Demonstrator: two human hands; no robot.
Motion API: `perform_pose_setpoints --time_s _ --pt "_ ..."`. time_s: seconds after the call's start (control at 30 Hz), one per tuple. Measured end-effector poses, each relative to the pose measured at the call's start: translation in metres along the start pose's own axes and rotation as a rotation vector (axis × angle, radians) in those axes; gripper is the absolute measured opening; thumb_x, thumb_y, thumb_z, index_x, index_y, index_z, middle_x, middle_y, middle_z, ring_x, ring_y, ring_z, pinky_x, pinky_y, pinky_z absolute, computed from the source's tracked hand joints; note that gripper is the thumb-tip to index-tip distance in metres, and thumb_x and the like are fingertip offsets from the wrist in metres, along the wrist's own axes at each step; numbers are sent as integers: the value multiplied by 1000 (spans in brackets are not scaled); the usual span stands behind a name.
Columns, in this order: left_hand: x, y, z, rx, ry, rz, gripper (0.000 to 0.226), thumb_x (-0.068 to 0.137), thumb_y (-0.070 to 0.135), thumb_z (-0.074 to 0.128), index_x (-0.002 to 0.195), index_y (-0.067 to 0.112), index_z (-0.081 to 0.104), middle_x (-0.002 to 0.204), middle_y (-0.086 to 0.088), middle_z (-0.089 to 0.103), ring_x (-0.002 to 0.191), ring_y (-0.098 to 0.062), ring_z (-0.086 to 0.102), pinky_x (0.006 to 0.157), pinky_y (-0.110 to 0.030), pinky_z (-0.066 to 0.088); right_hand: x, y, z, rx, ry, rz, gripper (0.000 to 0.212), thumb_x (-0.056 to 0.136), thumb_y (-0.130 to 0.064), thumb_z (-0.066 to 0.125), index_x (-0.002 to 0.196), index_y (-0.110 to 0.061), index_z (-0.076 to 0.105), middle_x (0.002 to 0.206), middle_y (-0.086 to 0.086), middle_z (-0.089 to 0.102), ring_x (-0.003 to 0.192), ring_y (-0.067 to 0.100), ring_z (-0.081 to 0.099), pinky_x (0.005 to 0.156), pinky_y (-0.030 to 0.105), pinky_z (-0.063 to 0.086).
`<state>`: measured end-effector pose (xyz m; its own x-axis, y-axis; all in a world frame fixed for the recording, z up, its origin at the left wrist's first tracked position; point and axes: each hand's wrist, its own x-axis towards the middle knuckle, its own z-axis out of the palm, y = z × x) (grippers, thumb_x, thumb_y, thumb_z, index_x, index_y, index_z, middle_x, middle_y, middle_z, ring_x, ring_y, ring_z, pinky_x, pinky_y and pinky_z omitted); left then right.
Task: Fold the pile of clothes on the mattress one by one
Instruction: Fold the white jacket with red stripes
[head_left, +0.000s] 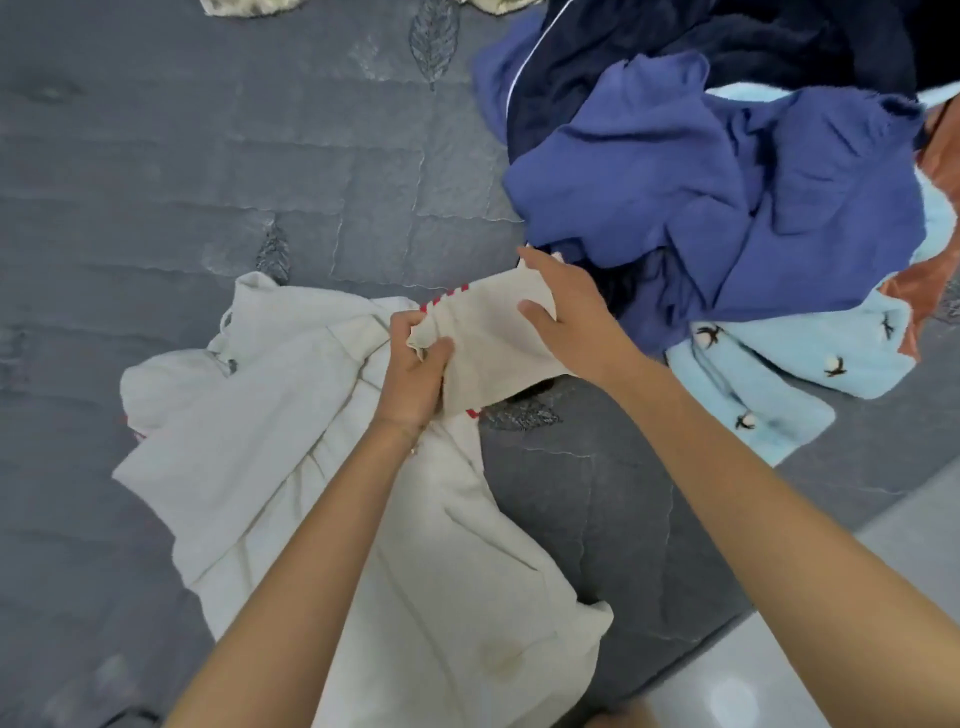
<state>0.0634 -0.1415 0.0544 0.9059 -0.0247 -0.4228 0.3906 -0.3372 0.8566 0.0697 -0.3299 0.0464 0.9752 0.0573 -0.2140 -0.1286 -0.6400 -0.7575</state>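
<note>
Left hand (415, 369), just below the middle of the view, has its fingers curled and its thumb pressed down, pinching a bunched edge of a cream garment (291, 467). The right hand (571, 322), just beside it toward 2 o'clock, grips the same piece with the thumb on top and the fingers wrapped over the far edge. A short stretch of cloth edged with red stitching is held lifted between the two hands. The rest of the cream garment lies crumpled on the grey quilted mattress (156, 182), running from 6 o'clock under the left forearm out to 9 o'clock. A strip of pale floor (831, 649) shows at 5 o'clock past the mattress edge. At 3 o'clock a light blue fleece piece with small bird prints (810, 364) sits at the near side of the pile of clothes, with a rust-orange cloth (930, 291) touching it at the right edge. Above them, from 1 to 2 o'clock, a mid-blue garment (701, 197) is heaped on top, and behind it lies a dark navy garment with white piping (597, 62). At 12 o'clock, on the far edge, a scrap of pale patterned fabric (249, 5) is just visible.
</note>
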Motion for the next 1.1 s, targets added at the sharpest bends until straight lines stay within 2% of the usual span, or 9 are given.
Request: perform_pose_setpoints --time_s 0.1,0.2,0.37,0.6,0.73,0.83,0.9,0.97,1.1 --pt "-14 -18 -51 22 -29 42 7 100 13 45 95 16 48 85 9 51 74 1 50 65 -16 40 20 -18 39 -322 -144 -92 56 102 -24 42 153 -22 18 155 3 31 147 28 11 118 45 5" --pt "-30 -34 -100 -23 123 84 17 99 8 46 89 19 54 84 12 53 72 9 50 67 -9 40 32 -43 79 -518 -242 -187 52 103 -33 38 152 -24 23 149 2 38 147 24 12 117 50 -7" --pt "-44 -72 -177 -28 433 39 16 97 6 47 88 17 55 82 12 55 70 10 49 69 -9 39 47 -81 130 -785 -313 -114 38 103 -34 35 130 -14 53 138 11 44 133 30 30 117 49 4" --pt "-50 -144 -256 -12 774 -116 18 95 13 49 104 6 63 85 8 57 74 -3 50 74 -18 41 68 -137 184 -638 -60 -222 28 102 -28 40 113 -11 59 112 9 63 111 30 51 113 42 15" --pt "-59 -187 -286 -21 924 -204 20 96 13 46 108 6 61 89 2 58 83 -16 53 78 -28 42 75 -153 219 -661 -38 -270 27 98 -18 44 121 -16 58 121 7 57 119 28 44 114 42 14" --pt "-65 -214 -293 115 860 -315 28 97 19 47 122 7 53 96 -9 57 93 -30 55 80 -34 43 59 -147 238 -682 -66 -240 44 94 -17 51 138 -17 45 142 9 42 132 31 34 116 46 10" --pt "-69 -220 -293 247 835 -230 49 94 17 52 140 8 39 127 -14 52 117 -29 48 99 -39 39 42 -138 245 -706 -105 -252 52 93 -23 55 143 -17 39 150 11 33 139 32 27 115 48 11" --pt "-74 -222 -287 605 774 -74 58 92 17 53 145 7 33 145 -20 37 133 -31 35 108 -44 28 22 -128 248 -736 -152 -250 57 93 -28 55 146 -18 36 155 13 25 144 33 19 116 50 9" --pt "-80 -233 -261 1104 223 -8 58 100 38 31 153 32 6 161 -8 -5 148 -30 -5 116 -53 -1 -16 -113 252 -721 -165 -212 56 95 -33 52 148 -19 36 159 14 17 146 36 12 116 53 8"
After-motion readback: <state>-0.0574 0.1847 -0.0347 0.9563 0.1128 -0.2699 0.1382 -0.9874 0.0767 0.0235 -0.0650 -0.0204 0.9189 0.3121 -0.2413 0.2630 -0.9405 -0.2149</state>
